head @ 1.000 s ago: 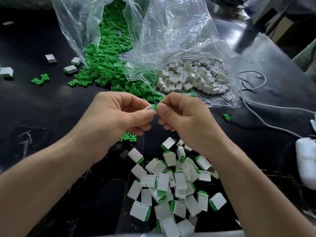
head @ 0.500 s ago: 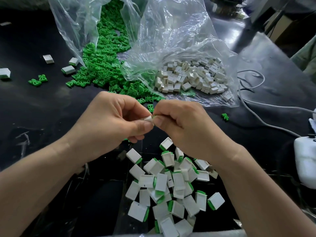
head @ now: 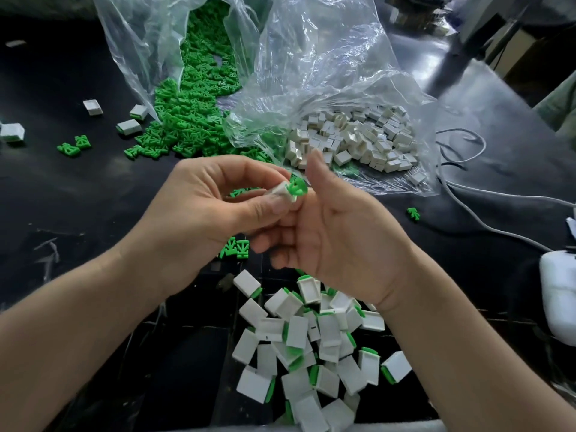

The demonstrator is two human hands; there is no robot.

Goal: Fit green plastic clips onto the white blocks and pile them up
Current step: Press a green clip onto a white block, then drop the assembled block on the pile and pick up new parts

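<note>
**Left hand** [head: 199, 213]: a white block [head: 285, 194] is pinched between thumb and forefinger. A green clip [head: 296, 186] is seated at the block's end, on the side facing the other hand.

**Right hand** [head: 336, 244]: it is held just beside the left hand, with the palm turned toward it. The thumb is raised clear above the clip and the remaining fingers are loosely curled beneath the left fingertips. Whether they touch the block cannot be told.

**Finished pile** [head: 311, 338]: clipped blocks are heaped below the right wrist, nearer the person, on the black table [head: 62, 198].

**Loose clips:**
- 2 spare clips [head: 234, 247] are seen under the left hand.
- 1 single clip [head: 413, 213] lies to the right of the right hand, near a grey cable [head: 467, 198].

**Stock:**
- A clear plastic bag [head: 311, 57] lies beyond both hands.
- The green clip heap [head: 193, 120] lies beyond the left hand.
- The bare white blocks [head: 352, 135] lie beyond the right hand.

**Stray blocks** [head: 129, 126]: these are scattered well beyond and left of the left hand.
</note>
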